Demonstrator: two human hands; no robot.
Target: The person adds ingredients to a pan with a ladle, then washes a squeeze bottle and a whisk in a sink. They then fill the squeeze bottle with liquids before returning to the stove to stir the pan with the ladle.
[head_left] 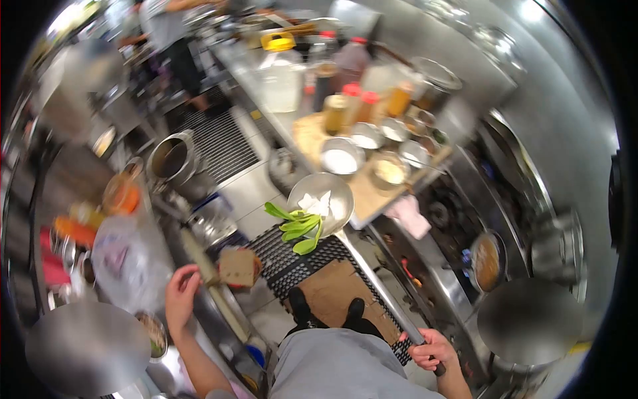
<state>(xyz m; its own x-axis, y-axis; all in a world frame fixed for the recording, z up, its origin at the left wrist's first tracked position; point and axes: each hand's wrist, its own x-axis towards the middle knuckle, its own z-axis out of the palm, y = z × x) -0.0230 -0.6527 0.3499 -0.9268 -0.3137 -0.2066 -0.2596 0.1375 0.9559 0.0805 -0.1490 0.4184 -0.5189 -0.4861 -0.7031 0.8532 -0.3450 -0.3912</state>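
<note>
My right hand point(430, 350) is wrapped round the end of a long metal handle. It belongs to a cooking ladle point(339, 193) whose round bowl is held out in front of me. In the bowl lie white pieces point(316, 203), and green leafy vegetables point(302, 229) hang over its near edge. My left hand point(183, 299) is raised at the left, above the counter edge, with loosely bent fingers and nothing visible in it. Near it sits a clear plastic bag point(129, 256) with blurred contents.
Metal bowls of seasonings point(342, 156) and several bottles point(335, 113) crowd the board ahead. A pan point(488, 261) with brown contents sits on the stove at right. Tall metal pots point(174, 163) stand left. Another person point(169, 40) is at the far end.
</note>
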